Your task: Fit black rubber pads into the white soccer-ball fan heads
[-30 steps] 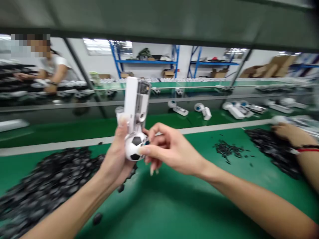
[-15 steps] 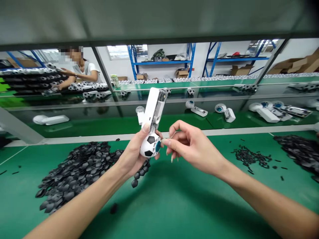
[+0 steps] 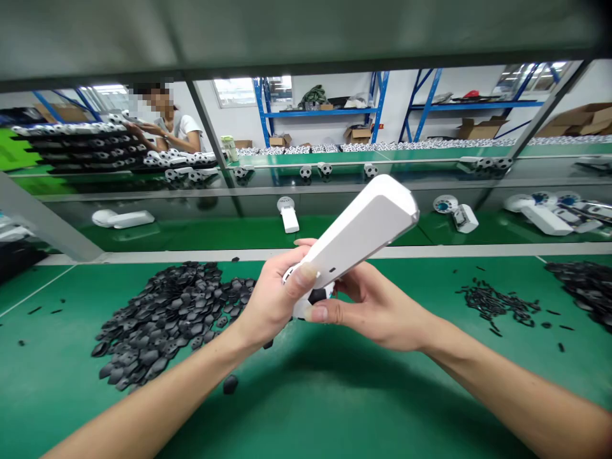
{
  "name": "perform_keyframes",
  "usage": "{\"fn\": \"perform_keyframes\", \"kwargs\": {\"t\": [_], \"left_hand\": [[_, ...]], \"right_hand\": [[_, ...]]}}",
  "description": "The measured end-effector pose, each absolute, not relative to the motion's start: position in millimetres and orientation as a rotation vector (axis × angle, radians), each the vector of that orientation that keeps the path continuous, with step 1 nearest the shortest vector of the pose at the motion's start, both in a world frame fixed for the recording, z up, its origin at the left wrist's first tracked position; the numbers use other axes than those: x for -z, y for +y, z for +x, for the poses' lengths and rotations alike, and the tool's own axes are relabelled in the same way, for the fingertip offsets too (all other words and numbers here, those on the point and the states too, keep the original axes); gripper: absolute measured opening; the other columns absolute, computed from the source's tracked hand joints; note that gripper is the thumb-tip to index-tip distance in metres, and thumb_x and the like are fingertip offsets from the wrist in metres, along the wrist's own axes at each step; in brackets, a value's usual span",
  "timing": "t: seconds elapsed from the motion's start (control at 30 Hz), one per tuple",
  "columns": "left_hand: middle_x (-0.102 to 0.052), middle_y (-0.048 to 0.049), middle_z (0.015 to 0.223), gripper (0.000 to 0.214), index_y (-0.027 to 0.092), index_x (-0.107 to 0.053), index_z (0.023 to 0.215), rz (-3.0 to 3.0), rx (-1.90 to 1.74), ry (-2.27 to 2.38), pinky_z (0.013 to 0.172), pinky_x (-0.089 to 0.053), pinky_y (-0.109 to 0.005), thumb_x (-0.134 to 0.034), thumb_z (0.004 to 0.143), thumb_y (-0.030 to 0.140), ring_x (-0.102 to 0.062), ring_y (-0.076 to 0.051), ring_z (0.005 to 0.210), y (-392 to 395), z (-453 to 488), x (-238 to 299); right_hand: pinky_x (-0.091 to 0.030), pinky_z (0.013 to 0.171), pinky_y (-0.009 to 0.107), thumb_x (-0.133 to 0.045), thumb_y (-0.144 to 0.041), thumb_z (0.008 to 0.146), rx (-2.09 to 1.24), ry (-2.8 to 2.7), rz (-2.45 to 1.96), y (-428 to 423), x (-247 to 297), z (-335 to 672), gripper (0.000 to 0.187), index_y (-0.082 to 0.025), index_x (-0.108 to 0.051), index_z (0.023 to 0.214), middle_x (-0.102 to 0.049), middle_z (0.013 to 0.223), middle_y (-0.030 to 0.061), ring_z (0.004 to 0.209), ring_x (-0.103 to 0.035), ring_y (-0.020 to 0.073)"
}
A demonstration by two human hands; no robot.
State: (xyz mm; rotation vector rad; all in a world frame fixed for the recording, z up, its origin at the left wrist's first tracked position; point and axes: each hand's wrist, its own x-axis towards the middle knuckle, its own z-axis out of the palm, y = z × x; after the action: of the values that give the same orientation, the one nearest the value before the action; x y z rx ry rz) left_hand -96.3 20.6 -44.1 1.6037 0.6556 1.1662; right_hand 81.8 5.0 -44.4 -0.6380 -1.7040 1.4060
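Both hands hold one white device with a soccer-ball head and long handle [image 3: 366,233] above the green table. The handle slants up and right, its smooth back turned toward me. My left hand [image 3: 275,287] is closed around the junction of ball and handle, thumb on top. My right hand [image 3: 377,306] grips the ball head from the right, its thumb at the lower edge and its fingers partly hidden behind. Little of the ball shows: a black patch and some white. Whether the right fingers also pinch a small part is hidden.
Black pentagon pieces [image 3: 162,319] lie heaped at left, with one loose piece [image 3: 230,384] nearer me. Small black strips [image 3: 497,303] and another dark pile [image 3: 586,293] are at right. Similar white devices [image 3: 289,217] rest on the line beyond the ledge. A co-worker [image 3: 184,131] sits far left.
The device has turned, its handle tipping right and its back now facing me. My right hand has moved from pinching beside the ball to gripping it. The view has shifted slightly.
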Motion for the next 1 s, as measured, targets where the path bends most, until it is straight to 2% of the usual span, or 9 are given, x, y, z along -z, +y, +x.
{"fn": "perform_keyframes", "kwargs": {"t": [0.13,0.4,0.6,0.67,0.73,0.8,0.87,0.93,1.0], "left_hand": [[-0.071,-0.0115,0.107,0.070,0.017,-0.083,0.089,1.609,-1.227,0.663,0.068,-0.051,-0.031,-0.071,0.084,0.086,-0.064,-0.024,0.087,17,-97,47],[-0.071,-0.0084,0.112,0.059,0.022,-0.085,0.097,1.568,-1.265,0.629,0.076,-0.051,-0.030,-0.071,0.091,0.078,-0.063,-0.021,0.090,12,-95,51],[-0.070,-0.0086,0.110,0.059,0.019,-0.083,0.095,1.566,-1.258,0.655,0.069,-0.052,-0.028,-0.075,0.089,0.077,-0.061,-0.017,0.081,11,-94,53],[-0.070,-0.0087,0.104,0.062,0.017,-0.081,0.093,1.555,-1.244,0.686,0.068,-0.054,-0.029,-0.076,0.087,0.078,-0.061,-0.017,0.077,12,-92,53],[-0.069,-0.0082,0.091,0.068,0.016,-0.079,0.090,1.499,-1.220,0.731,0.062,-0.055,-0.030,-0.072,0.085,0.084,-0.061,-0.017,0.069,18,-91,52],[-0.068,-0.0075,0.082,0.073,0.016,-0.076,0.089,1.409,-1.225,0.810,0.053,-0.053,-0.029,-0.068,0.085,0.088,-0.059,-0.017,0.061,36,-97,49],[-0.070,-0.0071,0.082,0.070,0.016,-0.073,0.094,1.349,-1.286,0.969,0.050,-0.054,-0.028,-0.072,0.084,0.085,-0.062,-0.017,0.061,66,-111,46],[-0.069,-0.0050,0.082,0.063,0.016,-0.068,0.100,1.351,-1.341,1.247,0.046,-0.053,-0.026,-0.079,0.085,0.076,-0.066,-0.018,0.065,102,-131,44],[-0.069,-0.0026,0.086,0.052,0.015,-0.066,0.104,1.436,-1.321,1.479,0.055,-0.058,-0.025,-0.084,0.089,0.061,-0.068,-0.017,0.070,138,-152,43]], "right_hand": [[-0.061,0.101,0.043,-0.088,-0.047,0.088,-1.425,-1.626,-0.676,-3,42,79,0.045,-0.024,-0.067,0.120,-0.069,0.124,0.0085,0.121,-0.067,0.0289],[-0.061,0.094,0.038,-0.088,-0.046,0.088,-1.503,-1.520,-0.622,-8,41,73,0.051,-0.022,-0.065,0.126,-0.067,0.118,0.0081,0.111,-0.064,0.0242],[-0.060,0.097,0.039,-0.090,-0.051,0.085,-1.481,-1.474,-0.671,-9,46,69,0.051,-0.023,-0.065,0.120,-0.069,0.114,0.0075,0.111,-0.067,0.0258],[-0.060,0.102,0.040,-0.090,-0.050,0.085,-1.472,-1.514,-0.670,-5,46,68,0.051,-0.022,-0.066,0.121,-0.072,0.120,0.0088,0.117,-0.068,0.0273],[-0.057,0.110,0.040,-0.088,-0.048,0.087,-1.452,-1.594,-0.661,2,46,71,0.056,-0.022,-0.065,0.131,-0.071,0.136,0.0101,0.128,-0.066,0.0278],[-0.051,0.121,0.042,-0.084,-0.049,0.091,-1.386,-1.658,-0.728,11,46,77,0.069,-0.024,-0.056,0.149,-0.061,0.158,0.0100,0.145,-0.058,0.0278],[-0.045,0.128,0.046,-0.080,-0.052,0.094,-1.286,-1.695,-0.895,22,48,87,0.079,-0.026,-0.046,0.161,-0.051,0.169,0.0097,0.157,-0.048,0.0277],[-0.048,0.125,0.049,-0.077,-0.050,0.097,-1.190,-1.767,-1.077,33,54,98,0.072,-0.025,-0.051,0.159,-0.055,0.166,0.0108,0.155,-0.051,0.0280],[-0.056,0.115,0.045,-0.074,-0.039,0.100,-1.127,-1.851,-1.180,44,66,104,0.044,-0.023,-0.067,0.141,-0.071,0.148,0.0106,0.138,-0.067,0.0264]]}}
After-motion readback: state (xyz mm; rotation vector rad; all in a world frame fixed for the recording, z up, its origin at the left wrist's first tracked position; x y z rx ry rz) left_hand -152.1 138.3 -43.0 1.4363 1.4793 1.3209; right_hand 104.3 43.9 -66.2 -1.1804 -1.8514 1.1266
